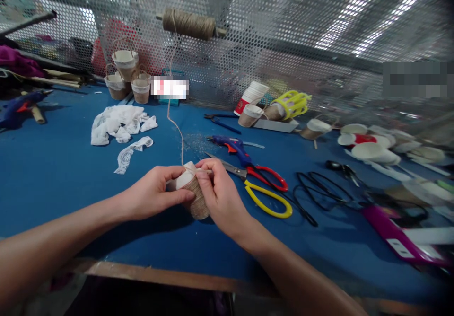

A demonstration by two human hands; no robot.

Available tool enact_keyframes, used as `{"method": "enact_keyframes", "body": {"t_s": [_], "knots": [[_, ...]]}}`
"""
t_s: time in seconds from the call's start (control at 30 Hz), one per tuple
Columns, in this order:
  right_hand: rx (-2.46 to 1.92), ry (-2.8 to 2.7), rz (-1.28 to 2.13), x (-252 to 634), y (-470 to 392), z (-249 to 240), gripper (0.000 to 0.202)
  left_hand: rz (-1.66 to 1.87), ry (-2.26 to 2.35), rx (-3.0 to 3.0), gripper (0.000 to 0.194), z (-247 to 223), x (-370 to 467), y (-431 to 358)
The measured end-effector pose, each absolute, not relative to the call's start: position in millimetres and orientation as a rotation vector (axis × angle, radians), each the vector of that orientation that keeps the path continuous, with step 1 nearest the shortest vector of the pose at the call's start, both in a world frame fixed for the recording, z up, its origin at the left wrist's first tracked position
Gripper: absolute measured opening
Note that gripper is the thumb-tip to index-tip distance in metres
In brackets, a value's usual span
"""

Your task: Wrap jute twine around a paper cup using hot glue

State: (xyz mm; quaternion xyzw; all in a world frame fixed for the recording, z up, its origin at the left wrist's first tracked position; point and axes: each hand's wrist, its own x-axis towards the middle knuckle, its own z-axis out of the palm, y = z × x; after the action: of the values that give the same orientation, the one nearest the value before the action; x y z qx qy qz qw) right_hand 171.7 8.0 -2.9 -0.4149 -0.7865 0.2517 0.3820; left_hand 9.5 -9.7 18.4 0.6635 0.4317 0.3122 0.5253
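Observation:
A small paper cup [197, 201], its lower part wrapped in brown twine and its other end white, is held low over the blue table. Around its left side my left hand [161, 190] is closed, thumb on the wrapped part. My right hand [216, 183] pinches at the cup's upper right edge, where the twine meets it. The twine [181, 138] runs from there up to a spool [188, 24] on a rod at the mesh wall. Scissors [264, 183] with red and yellow handles lie open just right of my right hand, beside a blue glue gun [234, 146].
White lace [117, 122] lies at the left, with three finished small baskets [126, 67] behind it. Pliers [223, 123], stacked cups [253, 96] and a yellow plastic holder [292, 105] stand or lie at the back. A black cable [319, 193] and purple power strip [388, 233] occupy the right.

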Motion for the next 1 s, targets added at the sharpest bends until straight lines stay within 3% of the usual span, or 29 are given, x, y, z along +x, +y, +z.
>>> {"method": "enact_keyframes", "body": {"t_s": [0.63, 1.0], "knots": [[-1.062, -2.013, 0.59, 174.1, 13.9, 2.5, 0.01, 0.791, 1.088, 1.567, 0.019, 19.5, 5.9, -7.9], [-0.945, -2.169, 0.106, 169.7, 3.7, 4.1, 0.008, 0.839, 1.114, 1.613, 0.016, 18.2, 10.7, -9.9]]}}
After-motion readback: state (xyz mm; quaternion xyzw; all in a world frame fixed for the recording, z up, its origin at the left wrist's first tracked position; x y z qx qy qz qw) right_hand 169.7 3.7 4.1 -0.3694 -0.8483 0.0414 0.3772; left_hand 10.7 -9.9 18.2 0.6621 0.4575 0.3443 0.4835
